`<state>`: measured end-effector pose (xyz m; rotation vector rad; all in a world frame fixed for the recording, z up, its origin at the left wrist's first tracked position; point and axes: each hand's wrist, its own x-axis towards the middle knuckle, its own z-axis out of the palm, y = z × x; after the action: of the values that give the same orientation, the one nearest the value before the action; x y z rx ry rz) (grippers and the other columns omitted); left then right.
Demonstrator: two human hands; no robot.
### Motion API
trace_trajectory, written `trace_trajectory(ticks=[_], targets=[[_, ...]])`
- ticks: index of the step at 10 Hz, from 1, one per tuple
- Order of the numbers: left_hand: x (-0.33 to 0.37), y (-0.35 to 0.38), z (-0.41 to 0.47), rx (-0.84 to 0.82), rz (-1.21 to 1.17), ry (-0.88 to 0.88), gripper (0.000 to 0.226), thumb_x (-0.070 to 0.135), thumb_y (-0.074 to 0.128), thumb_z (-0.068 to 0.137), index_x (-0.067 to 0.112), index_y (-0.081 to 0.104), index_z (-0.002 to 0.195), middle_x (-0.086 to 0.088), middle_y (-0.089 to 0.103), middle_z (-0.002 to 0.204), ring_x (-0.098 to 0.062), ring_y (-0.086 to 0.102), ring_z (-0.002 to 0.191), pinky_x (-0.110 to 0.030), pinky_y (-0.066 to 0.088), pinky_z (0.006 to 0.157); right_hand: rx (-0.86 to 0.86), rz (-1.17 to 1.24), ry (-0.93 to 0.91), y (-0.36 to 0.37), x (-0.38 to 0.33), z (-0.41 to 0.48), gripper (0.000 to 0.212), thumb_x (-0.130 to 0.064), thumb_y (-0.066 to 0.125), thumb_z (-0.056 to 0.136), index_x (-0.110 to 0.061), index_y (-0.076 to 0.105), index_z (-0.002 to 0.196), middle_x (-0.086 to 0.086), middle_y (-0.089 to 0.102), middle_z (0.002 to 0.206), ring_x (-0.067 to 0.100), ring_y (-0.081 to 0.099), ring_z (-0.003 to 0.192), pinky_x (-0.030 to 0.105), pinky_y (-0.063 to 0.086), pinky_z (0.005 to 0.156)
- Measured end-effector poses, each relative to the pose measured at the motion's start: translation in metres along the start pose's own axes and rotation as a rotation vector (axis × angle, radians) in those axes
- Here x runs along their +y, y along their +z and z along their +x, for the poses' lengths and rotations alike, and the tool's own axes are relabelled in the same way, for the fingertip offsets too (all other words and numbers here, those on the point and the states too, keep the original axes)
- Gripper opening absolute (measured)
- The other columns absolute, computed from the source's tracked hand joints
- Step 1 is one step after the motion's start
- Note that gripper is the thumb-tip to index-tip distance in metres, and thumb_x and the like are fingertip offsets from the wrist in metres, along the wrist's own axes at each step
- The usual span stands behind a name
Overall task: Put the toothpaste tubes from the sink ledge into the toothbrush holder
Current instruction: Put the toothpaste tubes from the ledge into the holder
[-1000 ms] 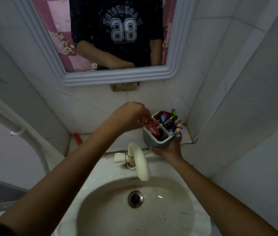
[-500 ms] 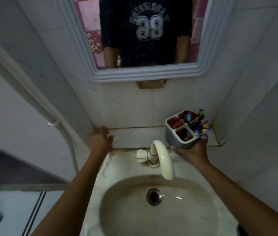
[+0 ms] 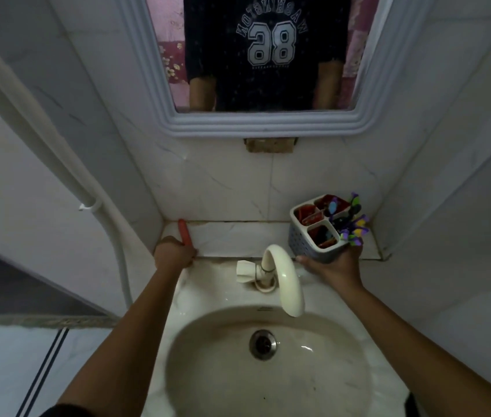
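Observation:
A red toothpaste tube (image 3: 184,232) lies at the left end of the marble sink ledge (image 3: 238,239). My left hand (image 3: 174,254) is closed around its near end; the far end sticks out toward the wall. The toothbrush holder (image 3: 313,236), a white-rimmed grey basket with several compartments, stands at the ledge's right end. It holds red tubes and several purple-tipped toothbrushes. My right hand (image 3: 333,266) grips the holder's near side from below.
A cream tap (image 3: 283,278) curves over the basin (image 3: 265,365) between my arms. A mirror (image 3: 265,55) hangs above the ledge. Tiled walls close in left and right, and a white pipe (image 3: 57,164) runs down the left wall.
My left hand left the holder, swung to the ledge's left end and closed on the red tube. My right hand stayed on the holder. The view shifted left.

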<state>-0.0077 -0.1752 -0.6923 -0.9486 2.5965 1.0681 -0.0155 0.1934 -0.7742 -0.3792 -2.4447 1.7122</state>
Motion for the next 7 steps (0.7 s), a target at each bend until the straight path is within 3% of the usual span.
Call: trace_trajectory(ticks=[1, 2, 3, 4, 5, 6, 7], targets=[[0.021, -0.009, -0.023, 0.065, -0.042, 0.099, 0.031, 0.034, 0.067, 0.08, 0.01, 0.069, 0.059, -0.009, 0.071, 0.061, -0.029, 0.072, 0.072, -0.033, 0.056, 0.076, 0.036, 0.006, 0.012, 0.001, 0.0, 0.0, 0.137, -0.064, 0.103, 0.03, -0.009, 0.051, 0.143, 0.004, 0.067, 0.138, 0.012, 0.066, 0.128, 0.04, 0.056, 0.109], [0.054, -0.018, -0.052, 0.062, -0.076, 0.284, 0.026, 0.037, 0.068, 0.08, 0.014, 0.07, 0.068, -0.007, 0.073, 0.068, -0.027, 0.071, 0.071, -0.041, 0.058, 0.074, 0.021, 0.03, 0.058, 0.003, 0.006, 0.002, 0.134, -0.062, 0.104, 0.03, -0.008, 0.052, 0.141, 0.004, 0.069, 0.134, 0.012, 0.068, 0.125, 0.043, 0.058, 0.106], [0.097, -0.02, -0.083, 0.048, -0.015, 0.663, 0.013, 0.03, 0.07, 0.082, 0.02, 0.074, 0.089, -0.002, 0.07, 0.082, -0.022, 0.069, 0.076, -0.042, 0.059, 0.075, -0.031, 0.036, 0.097, 0.006, 0.013, 0.004, 0.128, -0.055, 0.106, 0.032, -0.01, 0.053, 0.139, 0.005, 0.071, 0.131, 0.016, 0.071, 0.121, 0.047, 0.06, 0.102], [0.143, -0.015, -0.116, 0.045, 0.069, 0.955, 0.016, 0.024, 0.069, 0.084, 0.018, 0.075, 0.097, -0.004, 0.062, 0.091, -0.02, 0.064, 0.079, -0.037, 0.054, 0.075, -0.136, -0.109, -0.003, -0.001, -0.009, -0.001, 0.087, -0.043, 0.093, 0.075, -0.01, 0.053, 0.145, 0.015, 0.065, 0.14, 0.026, 0.067, 0.117, 0.048, 0.062, 0.088], [0.174, -0.005, -0.139, 0.062, 0.117, 1.118, 0.014, 0.02, 0.067, 0.084, 0.018, 0.074, 0.096, -0.005, 0.061, 0.093, -0.016, 0.058, 0.08, -0.032, 0.05, 0.075, -0.105, -0.019, -0.002, -0.002, -0.026, -0.006, 0.07, -0.043, 0.074, 0.093, -0.01, 0.051, 0.15, 0.021, 0.057, 0.148, 0.039, 0.059, 0.127, 0.049, 0.055, 0.095], [0.188, 0.011, -0.145, 0.062, 0.154, 1.179, 0.015, 0.018, 0.064, 0.086, 0.016, 0.074, 0.096, -0.004, 0.061, 0.096, -0.015, 0.056, 0.083, -0.027, 0.047, 0.076, -0.045, -0.145, 0.07, -0.006, -0.016, -0.017, 0.115, -0.031, 0.103, 0.058, 0.006, 0.039, 0.146, 0.026, 0.06, 0.134, 0.038, 0.063, 0.12, 0.031, 0.047, 0.099], [0.196, 0.03, -0.144, 0.007, 0.293, 1.188, 0.02, 0.017, 0.064, 0.084, 0.014, 0.075, 0.1, -0.008, 0.064, 0.098, -0.023, 0.061, 0.089, -0.025, 0.041, 0.073, -0.062, -0.088, 0.091, -0.009, -0.026, -0.018, 0.119, -0.037, 0.103, 0.053, 0.006, 0.041, 0.145, 0.023, 0.062, 0.131, 0.034, 0.065, 0.117, 0.031, 0.05, 0.095]])
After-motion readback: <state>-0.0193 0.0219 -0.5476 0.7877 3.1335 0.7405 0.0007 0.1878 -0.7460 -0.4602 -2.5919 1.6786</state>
